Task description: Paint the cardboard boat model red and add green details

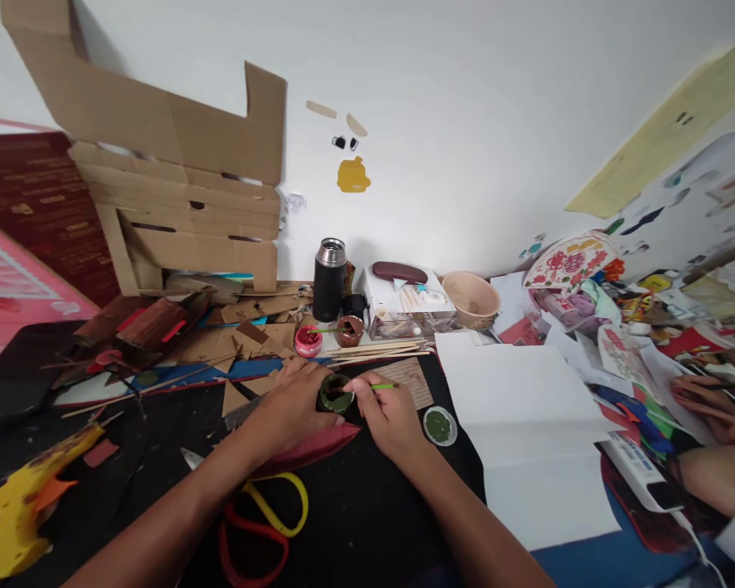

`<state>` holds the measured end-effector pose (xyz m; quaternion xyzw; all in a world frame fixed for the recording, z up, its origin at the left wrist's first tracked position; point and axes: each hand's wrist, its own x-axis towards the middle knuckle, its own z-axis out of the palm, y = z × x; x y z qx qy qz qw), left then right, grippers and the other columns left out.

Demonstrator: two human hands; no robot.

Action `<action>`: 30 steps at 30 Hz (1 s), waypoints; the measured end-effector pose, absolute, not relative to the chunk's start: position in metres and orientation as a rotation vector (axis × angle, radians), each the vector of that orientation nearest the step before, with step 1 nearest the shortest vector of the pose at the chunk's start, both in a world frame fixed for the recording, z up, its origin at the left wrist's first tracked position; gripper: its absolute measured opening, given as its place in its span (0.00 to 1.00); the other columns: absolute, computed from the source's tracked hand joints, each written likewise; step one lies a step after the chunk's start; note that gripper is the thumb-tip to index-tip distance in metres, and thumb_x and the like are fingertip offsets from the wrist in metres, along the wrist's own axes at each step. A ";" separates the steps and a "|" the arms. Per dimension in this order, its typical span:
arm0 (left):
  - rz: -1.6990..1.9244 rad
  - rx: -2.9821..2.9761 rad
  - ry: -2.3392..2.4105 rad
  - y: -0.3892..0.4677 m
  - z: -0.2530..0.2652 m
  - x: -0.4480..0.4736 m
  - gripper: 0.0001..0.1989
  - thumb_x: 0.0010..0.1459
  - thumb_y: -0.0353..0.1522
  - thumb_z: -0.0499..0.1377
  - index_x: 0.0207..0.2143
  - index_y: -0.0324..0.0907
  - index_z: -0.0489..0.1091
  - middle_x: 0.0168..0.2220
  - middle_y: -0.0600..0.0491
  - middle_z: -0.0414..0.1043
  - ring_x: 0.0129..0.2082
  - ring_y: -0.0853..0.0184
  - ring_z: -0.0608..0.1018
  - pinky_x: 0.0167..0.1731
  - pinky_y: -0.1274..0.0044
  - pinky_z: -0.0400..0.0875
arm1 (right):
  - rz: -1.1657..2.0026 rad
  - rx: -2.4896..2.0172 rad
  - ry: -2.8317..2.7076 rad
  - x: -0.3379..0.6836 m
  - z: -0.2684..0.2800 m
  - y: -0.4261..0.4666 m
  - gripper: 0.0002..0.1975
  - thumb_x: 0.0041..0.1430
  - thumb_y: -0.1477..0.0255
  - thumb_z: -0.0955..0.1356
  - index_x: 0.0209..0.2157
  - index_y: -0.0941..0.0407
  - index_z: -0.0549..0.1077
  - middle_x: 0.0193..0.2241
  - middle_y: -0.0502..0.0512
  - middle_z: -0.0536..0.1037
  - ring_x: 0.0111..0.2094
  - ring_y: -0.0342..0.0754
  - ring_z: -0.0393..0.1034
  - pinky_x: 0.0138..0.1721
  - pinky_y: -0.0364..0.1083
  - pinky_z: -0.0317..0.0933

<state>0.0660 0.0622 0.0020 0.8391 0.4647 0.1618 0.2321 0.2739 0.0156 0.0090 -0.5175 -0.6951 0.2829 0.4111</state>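
Observation:
A small jar of dark green paint [336, 401] stands in front of me, with the fingers and thumb of my left hand [294, 398] closed around its left side. Under that hand lies a red, pointed, boat-like piece [318, 449], partly hidden by my hand and forearm. My right hand [387, 418] pinches a thin paintbrush [385, 386] with a light green handle; its bristle end is at the jar's mouth. Right of my right hand lies the jar's lid [440, 426], green paint inside it. Corrugated cardboard [412, 380] lies behind the right hand.
Scissors [282, 506] with red and yellow handles lie by my left forearm. A yellow glue gun [37, 498] is at far left. Behind stand a red paint jar [308, 341], a black flask [329, 282] and a bowl [473, 298]. White paper [527, 416] and another person's hand [719, 408] are right.

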 end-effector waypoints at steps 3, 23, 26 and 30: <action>0.529 2.270 1.282 0.061 0.000 0.065 0.20 0.51 0.36 0.74 0.46 0.45 0.76 0.49 0.44 0.81 0.57 0.44 0.78 0.58 0.57 0.72 | 0.807 -1.290 -1.672 0.271 0.008 0.016 0.26 0.81 0.55 0.61 0.39 0.54 0.83 0.20 0.48 0.74 0.20 0.46 0.70 0.31 0.45 0.65; 0.733 2.377 1.223 0.051 0.009 0.058 0.17 0.56 0.37 0.72 0.45 0.45 0.73 0.48 0.44 0.80 0.54 0.45 0.78 0.55 0.57 0.73 | 0.754 -1.216 -1.696 0.258 0.037 0.003 0.23 0.81 0.57 0.61 0.36 0.53 0.78 0.21 0.49 0.75 0.23 0.47 0.73 0.32 0.45 0.65; 0.752 2.372 1.224 0.050 0.010 0.058 0.17 0.57 0.38 0.72 0.46 0.45 0.73 0.48 0.44 0.80 0.54 0.46 0.78 0.55 0.58 0.73 | 0.965 -1.213 -1.657 0.255 0.031 -0.002 0.26 0.82 0.55 0.59 0.35 0.53 0.78 0.17 0.45 0.71 0.19 0.45 0.68 0.29 0.43 0.64; 0.732 2.383 1.215 0.050 0.010 0.057 0.17 0.57 0.38 0.72 0.46 0.45 0.74 0.46 0.45 0.80 0.52 0.46 0.79 0.54 0.58 0.73 | 0.914 -1.255 -1.726 0.261 0.033 -0.004 0.25 0.82 0.55 0.60 0.35 0.53 0.77 0.18 0.46 0.71 0.20 0.46 0.71 0.31 0.44 0.65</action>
